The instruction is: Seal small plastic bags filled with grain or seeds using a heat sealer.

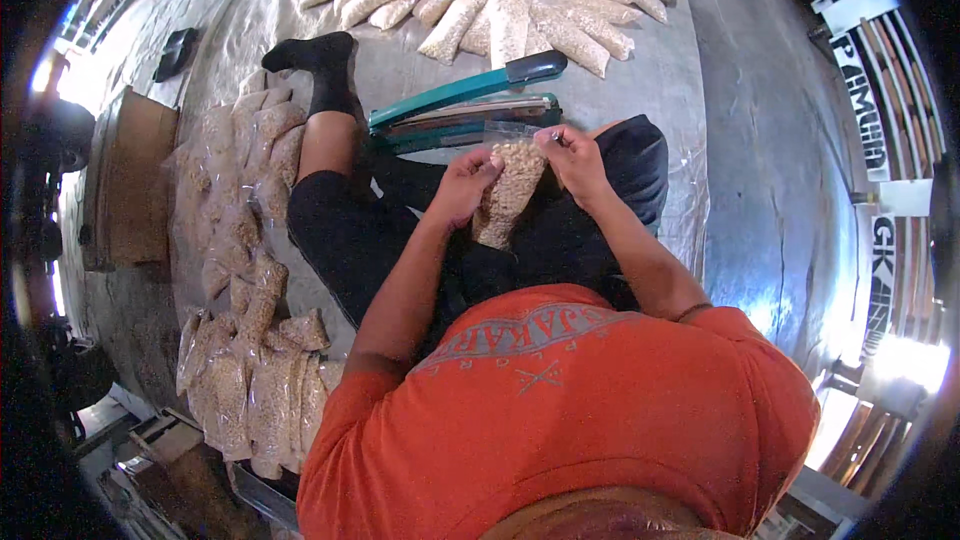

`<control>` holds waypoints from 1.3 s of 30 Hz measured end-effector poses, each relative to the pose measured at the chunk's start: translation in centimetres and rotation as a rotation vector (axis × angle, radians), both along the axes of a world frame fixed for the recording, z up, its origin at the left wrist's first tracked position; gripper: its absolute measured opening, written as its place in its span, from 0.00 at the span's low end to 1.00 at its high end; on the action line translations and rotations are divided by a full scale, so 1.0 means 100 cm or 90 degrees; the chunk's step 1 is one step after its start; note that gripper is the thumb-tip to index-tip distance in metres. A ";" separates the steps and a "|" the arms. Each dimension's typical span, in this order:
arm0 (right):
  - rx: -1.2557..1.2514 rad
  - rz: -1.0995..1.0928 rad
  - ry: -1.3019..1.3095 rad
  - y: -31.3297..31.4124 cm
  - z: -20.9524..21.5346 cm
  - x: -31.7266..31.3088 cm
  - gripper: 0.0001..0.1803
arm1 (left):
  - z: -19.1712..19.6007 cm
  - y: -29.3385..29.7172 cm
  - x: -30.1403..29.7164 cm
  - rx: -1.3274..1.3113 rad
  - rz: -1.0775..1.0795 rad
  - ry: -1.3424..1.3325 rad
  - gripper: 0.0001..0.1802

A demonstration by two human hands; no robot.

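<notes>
A clear plastic bag (513, 190) packed with small pale round pieces stands upright over my lap, its unfilled top pointing away from me. My left hand (466, 186) grips the bag's left side near the top of the filling. At the upper right corner, the fingers of my right hand (574, 162) pinch the plastic. Just beyond my hands lies a teal bag sealer (460, 100) with a black-tipped handle, its arm raised from the base. The bag's top edge overlaps the sealer's near side in the view. What exactly the small pieces are, I cannot tell.
Filled clear bags (500, 15) fan out in a heap at the far side. More filled bags (245, 380) lie along my left on a plastic sheet (655, 80). A brown box (132, 180) stands farther left. My outstretched leg (325, 145) lies between the left bags and the sealer.
</notes>
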State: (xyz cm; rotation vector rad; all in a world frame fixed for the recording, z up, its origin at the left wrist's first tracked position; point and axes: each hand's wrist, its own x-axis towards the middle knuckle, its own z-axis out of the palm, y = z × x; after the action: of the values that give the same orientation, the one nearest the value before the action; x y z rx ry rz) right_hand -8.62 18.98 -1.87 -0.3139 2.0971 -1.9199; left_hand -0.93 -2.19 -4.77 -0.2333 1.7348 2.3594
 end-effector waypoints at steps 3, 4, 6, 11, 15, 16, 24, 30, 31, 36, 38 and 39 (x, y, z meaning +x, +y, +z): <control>0.010 0.000 0.005 -0.005 0.001 0.004 0.14 | 0.005 0.000 0.007 0.006 0.027 0.028 0.11; 0.000 0.006 0.027 -0.006 0.001 0.004 0.15 | 0.006 -0.002 0.009 0.004 0.031 0.029 0.11; 0.009 0.080 -0.022 -0.013 0.023 0.013 0.18 | 0.009 -0.011 0.019 -0.115 0.051 -0.018 0.11; 0.036 0.460 -0.040 0.012 -0.014 0.039 0.53 | 0.073 0.014 0.047 0.119 0.184 0.062 0.09; 0.053 0.467 -0.123 -0.018 0.025 0.053 0.48 | 0.116 -0.016 0.066 -0.069 0.361 0.316 0.14; 0.098 0.460 -0.081 -0.026 0.032 0.049 0.41 | 0.123 -0.028 0.069 0.169 0.403 0.284 0.18; 0.242 0.347 -0.204 -0.075 0.120 0.090 0.19 | -0.010 -0.034 0.091 0.865 0.468 -0.014 0.33; 0.174 0.382 -0.261 -0.021 0.122 0.073 0.25 | 0.005 -0.040 0.081 0.817 0.462 -0.039 0.23; 0.083 0.353 -0.334 -0.008 0.109 0.068 0.25 | 0.003 -0.037 0.079 0.825 0.466 -0.036 0.23; 0.137 0.352 -0.390 0.040 0.043 0.050 0.33 | 0.020 -0.034 0.069 0.576 0.514 0.000 0.15; 0.144 0.366 -0.382 0.031 0.048 0.056 0.31 | 0.029 -0.034 0.073 0.440 0.559 0.007 0.13; 0.154 0.378 -0.376 0.025 0.048 0.060 0.29 | 0.033 -0.034 0.077 0.372 0.574 0.021 0.11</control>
State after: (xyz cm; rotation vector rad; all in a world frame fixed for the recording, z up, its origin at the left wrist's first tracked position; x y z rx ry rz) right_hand -2.61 21.44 2.95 -0.2406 1.5802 -1.2091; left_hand 6.79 -5.63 -1.48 -1.0460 0.9358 3.3507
